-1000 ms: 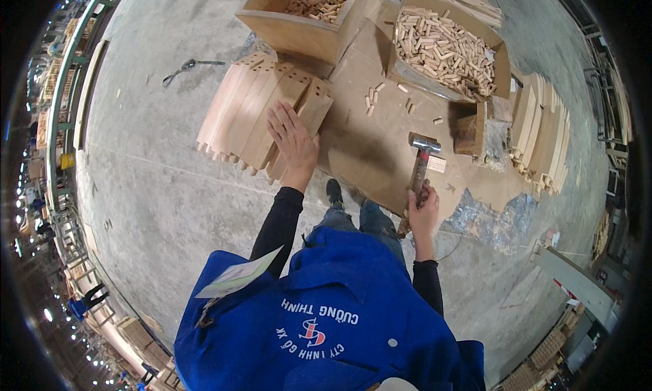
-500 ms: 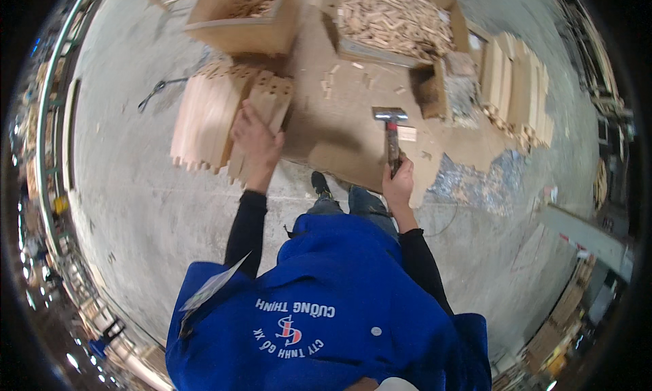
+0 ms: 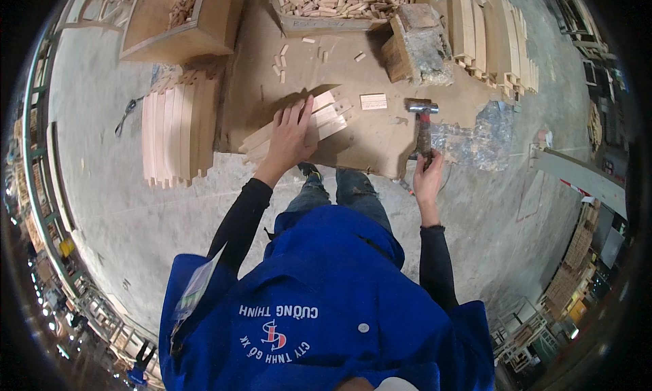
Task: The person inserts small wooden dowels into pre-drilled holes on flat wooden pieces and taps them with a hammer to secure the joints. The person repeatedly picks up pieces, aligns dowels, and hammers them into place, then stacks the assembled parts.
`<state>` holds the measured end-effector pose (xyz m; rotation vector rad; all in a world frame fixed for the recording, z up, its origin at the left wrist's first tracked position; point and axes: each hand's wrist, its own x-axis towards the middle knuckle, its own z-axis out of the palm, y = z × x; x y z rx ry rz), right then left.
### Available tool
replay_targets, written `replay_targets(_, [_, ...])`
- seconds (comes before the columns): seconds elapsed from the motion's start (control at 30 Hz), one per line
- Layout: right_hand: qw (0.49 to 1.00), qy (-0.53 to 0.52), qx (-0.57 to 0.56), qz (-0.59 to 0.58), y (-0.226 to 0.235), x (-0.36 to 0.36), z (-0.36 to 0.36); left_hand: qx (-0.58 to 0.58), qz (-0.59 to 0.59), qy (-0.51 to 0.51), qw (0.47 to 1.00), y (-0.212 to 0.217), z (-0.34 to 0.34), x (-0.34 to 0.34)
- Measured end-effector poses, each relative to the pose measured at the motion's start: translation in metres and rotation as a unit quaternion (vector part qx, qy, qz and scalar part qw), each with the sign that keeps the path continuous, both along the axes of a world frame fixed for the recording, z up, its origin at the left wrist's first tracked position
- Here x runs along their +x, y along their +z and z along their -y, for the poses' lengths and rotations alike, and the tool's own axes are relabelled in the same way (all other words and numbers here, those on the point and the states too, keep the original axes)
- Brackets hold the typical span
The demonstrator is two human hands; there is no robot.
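My left hand (image 3: 293,136) lies across a few pale wooden slats (image 3: 331,125), its fingers wrapped over them. The slats lie aslant over the front part of the brown work surface (image 3: 265,95), and small holes show at their far ends. In my right hand (image 3: 428,180) is a hammer (image 3: 424,129), gripped low on its dark handle, with the metal head pointing away from me. To the left of the hammer head lies a small flat wooden piece (image 3: 373,101) with dark marks.
A stack of slats (image 3: 176,129) stands at the left. Behind are a wooden box (image 3: 224,24) and a tray of dowels (image 3: 339,25). Loose dowels (image 3: 283,59) lie before them. A plastic-wrapped block (image 3: 421,48) and more slats (image 3: 485,34) stand at the right.
My left hand has moved right from the stack, bringing a few slats over the work surface. The hammer in my right hand has shifted to the right. The view has tilted and moved too.
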<state>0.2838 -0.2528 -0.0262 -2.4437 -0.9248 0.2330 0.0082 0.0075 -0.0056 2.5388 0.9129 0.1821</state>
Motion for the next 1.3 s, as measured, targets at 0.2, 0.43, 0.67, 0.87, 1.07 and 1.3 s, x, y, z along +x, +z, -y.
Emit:
replay_targets(0.2, [0.992, -0.034, -0.076, 0.095, 0.003, 0.001, -0.029, 0.087, 0.013, 0.147, 0.985, 0.011, 0.014, -0.061])
replay_targets(0.43, [0.986, 0.144, 0.074, 0.035, 0.052, -0.047, -0.104, -0.067, 0.223, 0.295, 0.927, -0.041, 0.029, -0.090])
replay_targets(0.67, [0.945, 0.294, 0.133, -0.057, 0.050, -0.082, -0.258, -0.004, 0.104, 0.247, 0.963, -0.023, 0.028, -0.085])
replay_targets(0.87, [0.933, 0.357, -0.002, -0.046, 0.010, -0.117, -0.353, 0.015, 0.055, 0.147, 0.988, -0.012, 0.013, -0.053])
replay_targets(1.07, [0.925, 0.361, 0.038, 0.109, -0.036, -0.150, -0.371, 0.043, 0.029, 0.149, 0.987, -0.010, 0.009, -0.047])
replay_targets(1.3, [0.923, 0.359, -0.036, 0.135, -0.027, -0.158, -0.377, 0.038, 0.040, 0.153, 0.987, -0.010, 0.008, -0.046])
